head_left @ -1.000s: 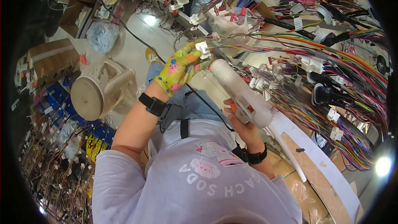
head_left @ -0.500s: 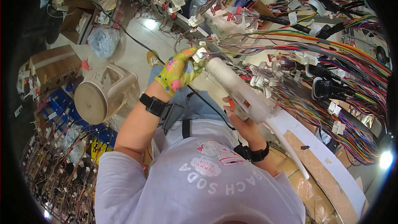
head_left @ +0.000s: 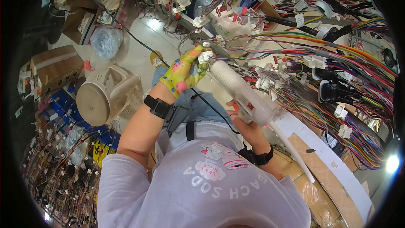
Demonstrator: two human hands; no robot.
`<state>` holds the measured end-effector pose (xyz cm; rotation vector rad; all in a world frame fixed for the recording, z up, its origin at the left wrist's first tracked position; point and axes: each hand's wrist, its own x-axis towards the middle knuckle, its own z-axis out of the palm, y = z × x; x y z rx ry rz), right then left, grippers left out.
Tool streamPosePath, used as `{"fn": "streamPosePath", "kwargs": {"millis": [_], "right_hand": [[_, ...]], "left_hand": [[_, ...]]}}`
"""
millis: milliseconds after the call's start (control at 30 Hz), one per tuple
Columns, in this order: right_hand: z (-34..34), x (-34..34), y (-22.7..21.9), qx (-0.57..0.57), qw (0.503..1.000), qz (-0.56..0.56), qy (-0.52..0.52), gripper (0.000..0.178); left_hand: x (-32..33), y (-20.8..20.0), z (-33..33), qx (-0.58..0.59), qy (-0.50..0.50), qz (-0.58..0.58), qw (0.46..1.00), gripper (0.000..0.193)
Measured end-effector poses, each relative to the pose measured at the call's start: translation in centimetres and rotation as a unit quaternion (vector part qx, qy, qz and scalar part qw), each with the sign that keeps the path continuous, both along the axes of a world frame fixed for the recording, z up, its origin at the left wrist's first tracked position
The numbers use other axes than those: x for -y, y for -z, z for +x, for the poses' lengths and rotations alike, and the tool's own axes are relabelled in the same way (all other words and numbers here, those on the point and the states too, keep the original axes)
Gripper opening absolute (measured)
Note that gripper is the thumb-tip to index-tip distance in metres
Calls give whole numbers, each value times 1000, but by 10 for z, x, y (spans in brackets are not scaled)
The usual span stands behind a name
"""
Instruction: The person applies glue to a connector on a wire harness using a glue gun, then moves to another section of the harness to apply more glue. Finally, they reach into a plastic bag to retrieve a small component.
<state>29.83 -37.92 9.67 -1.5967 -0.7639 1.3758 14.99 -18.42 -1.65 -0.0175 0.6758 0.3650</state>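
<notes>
My left hand (head_left: 181,75) wears a yellow-green patterned glove. Its fingers are closed around a white plastic connector (head_left: 205,57), from which several thin coloured wires run right into a harness. Closed on the handle of a large whitish glue gun (head_left: 242,90) is my right hand (head_left: 249,128); an orange part shows by its fingers. The gun's ribbed front end points up and left, close beside the connector and the gloved fingertips. I cannot tell whether they touch. A long white glue stick (head_left: 291,150) sticks out of its rear.
Thick bundles of coloured wires (head_left: 337,55) with connectors fill the right and far side. At left stand a beige plastic stool (head_left: 93,103), a cardboard box (head_left: 57,69) and blue bins (head_left: 61,105). A black cable (head_left: 135,38) crosses the floor; a white board edge (head_left: 337,164) runs along the right.
The gloved left hand and the connector have shifted very slightly. The glue gun stays beside them in my right hand, with its front end nearly in the same place.
</notes>
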Motion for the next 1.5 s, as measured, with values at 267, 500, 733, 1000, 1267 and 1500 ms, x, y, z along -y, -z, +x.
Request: {"fn": "streamPosePath", "kwargs": {"millis": [267,500,733,1000,1267,1500], "right_hand": [[0,-1,-1,23,1000,-10,3,55],[0,-1,-2,28,999,-26,1,54],[1,0,-2,40,999,-18,-10,55],[0,1,-2,15,1000,-14,13,56],[-3,-1,-6,27,999,-22,12,56],[-3,-1,-5,23,999,-14,17,56]], "left_hand": [[0,-7,-2,-18,12,8,1000,38],[0,-11,-1,-22,18,2,1000,38],[1,-11,-1,-31,26,9,999,27],[-1,-14,2,-38,14,4,999,34],[-2,-20,3,-47,10,-9,999,31],[0,-15,2,-41,7,-16,999,32]]}}
